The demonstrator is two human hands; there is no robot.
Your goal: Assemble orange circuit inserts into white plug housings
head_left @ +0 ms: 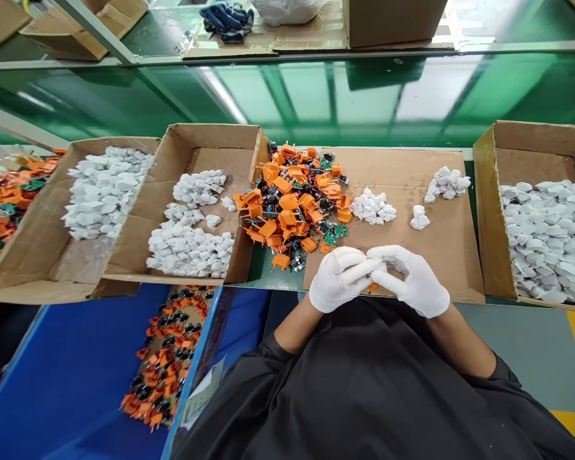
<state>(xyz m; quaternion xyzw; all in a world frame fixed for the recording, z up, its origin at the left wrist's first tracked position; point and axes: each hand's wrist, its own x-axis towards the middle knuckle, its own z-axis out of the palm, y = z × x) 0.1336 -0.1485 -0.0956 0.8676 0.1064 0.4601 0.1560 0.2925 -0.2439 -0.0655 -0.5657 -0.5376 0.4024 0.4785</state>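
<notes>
Orange plugs [288, 202] lay beyond left hand [336, 280] | fingertips met right hand's [419, 284], any pinched part hidden | stray left-hand sweep risked scattering plugs

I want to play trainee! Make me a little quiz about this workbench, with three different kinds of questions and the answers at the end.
1. True or false: the left hand and the right hand both wear white gloves.

2. What colour are most of the pieces in the far-right box?
A) orange
B) white
C) green

3. How many small white heaps lie on the flat cardboard sheet?

Key:
1. True
2. B
3. Three
</notes>
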